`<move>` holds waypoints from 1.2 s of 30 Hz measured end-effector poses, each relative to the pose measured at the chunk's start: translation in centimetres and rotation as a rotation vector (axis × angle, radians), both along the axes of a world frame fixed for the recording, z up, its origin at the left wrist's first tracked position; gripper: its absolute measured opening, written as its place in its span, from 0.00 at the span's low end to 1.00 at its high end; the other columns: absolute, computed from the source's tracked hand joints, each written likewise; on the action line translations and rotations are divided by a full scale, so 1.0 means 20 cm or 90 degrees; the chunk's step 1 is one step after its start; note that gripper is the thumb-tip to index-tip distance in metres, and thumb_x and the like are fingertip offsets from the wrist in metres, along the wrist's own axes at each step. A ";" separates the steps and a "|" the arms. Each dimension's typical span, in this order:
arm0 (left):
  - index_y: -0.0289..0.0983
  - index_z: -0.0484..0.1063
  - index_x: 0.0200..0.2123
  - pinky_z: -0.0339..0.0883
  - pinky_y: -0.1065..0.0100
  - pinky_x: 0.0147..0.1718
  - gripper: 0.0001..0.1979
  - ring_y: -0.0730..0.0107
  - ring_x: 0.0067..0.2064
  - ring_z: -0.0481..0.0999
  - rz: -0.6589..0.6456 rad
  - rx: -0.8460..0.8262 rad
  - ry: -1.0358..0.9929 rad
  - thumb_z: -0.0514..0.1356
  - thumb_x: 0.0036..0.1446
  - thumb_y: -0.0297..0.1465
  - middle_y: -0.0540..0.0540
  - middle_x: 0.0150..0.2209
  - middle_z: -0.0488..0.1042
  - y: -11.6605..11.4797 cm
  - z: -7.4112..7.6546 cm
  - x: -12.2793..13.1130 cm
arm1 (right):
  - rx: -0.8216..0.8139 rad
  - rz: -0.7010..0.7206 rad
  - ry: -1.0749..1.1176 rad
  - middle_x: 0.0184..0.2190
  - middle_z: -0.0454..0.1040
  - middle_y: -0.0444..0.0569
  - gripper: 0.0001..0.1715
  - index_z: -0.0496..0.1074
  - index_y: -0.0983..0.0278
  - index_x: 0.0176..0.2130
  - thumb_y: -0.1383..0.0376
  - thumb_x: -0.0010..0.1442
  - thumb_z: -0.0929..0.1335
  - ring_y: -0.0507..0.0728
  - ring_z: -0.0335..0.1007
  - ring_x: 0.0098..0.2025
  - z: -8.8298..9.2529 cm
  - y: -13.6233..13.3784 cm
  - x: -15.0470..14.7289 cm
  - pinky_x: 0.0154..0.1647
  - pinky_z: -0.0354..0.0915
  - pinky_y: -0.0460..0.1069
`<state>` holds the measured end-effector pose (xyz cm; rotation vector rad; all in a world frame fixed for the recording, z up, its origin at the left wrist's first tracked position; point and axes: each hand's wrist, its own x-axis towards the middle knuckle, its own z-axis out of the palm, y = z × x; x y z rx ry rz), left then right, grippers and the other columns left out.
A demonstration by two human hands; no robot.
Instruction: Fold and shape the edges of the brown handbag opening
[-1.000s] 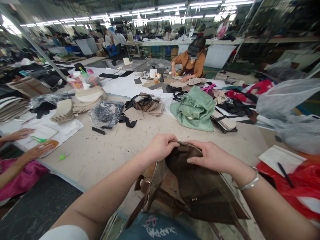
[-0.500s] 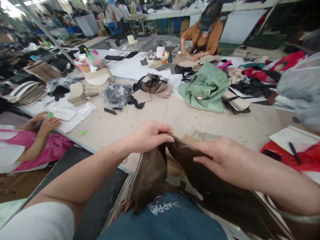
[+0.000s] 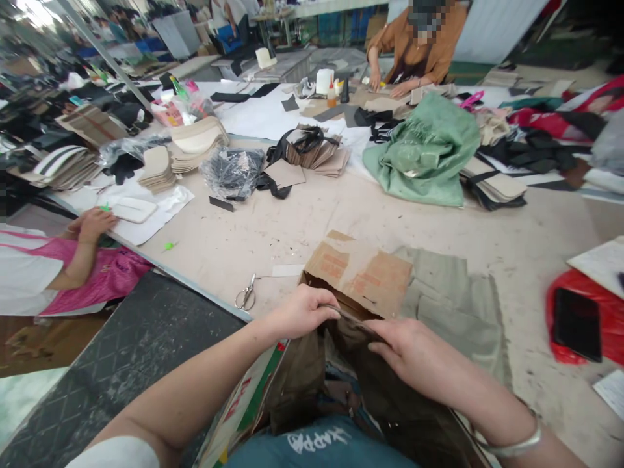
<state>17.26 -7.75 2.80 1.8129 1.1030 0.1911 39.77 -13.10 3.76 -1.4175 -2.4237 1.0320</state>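
Note:
A dark brown piece of fabric (image 3: 390, 396) is stretched between my two hands, its upper edge folded over and its lower part hanging towards my body. My left hand (image 3: 307, 312) pinches that edge between thumb and fingers. Close beside it, my right hand (image 3: 409, 351) grips the same edge, thumb below and fingers on top. Just beyond the cloth lies an opened cardboard box (image 3: 361, 270) on the table. A grey-green folded cloth (image 3: 448, 305) rests right of the box. Metal scissors (image 3: 246, 294) lie near the table edge, left of my left hand.
On the table (image 3: 273, 227) are a green cloth bundle (image 3: 424, 156), a plastic-wrapped black pack (image 3: 233, 172) and stacked pieces (image 3: 316, 153). A phone (image 3: 578, 324) lies on red plastic at right. One co-worker (image 3: 73, 266) is at left, another (image 3: 419, 49) across the table.
The fabric edge and both hands have come lower and nearer my body. The cardboard box, the grey-green cloth and the scissors now show more fully; the view has tilted down.

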 end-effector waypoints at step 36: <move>0.33 0.75 0.31 0.60 0.73 0.29 0.18 0.71 0.30 0.68 -0.065 0.282 -0.022 0.57 0.50 0.42 0.52 0.25 0.70 -0.21 -0.21 0.06 | 0.177 -0.012 -0.090 0.28 0.76 0.42 0.16 0.74 0.60 0.35 0.53 0.57 0.64 0.54 0.70 0.29 -0.24 -0.19 0.09 0.29 0.60 0.45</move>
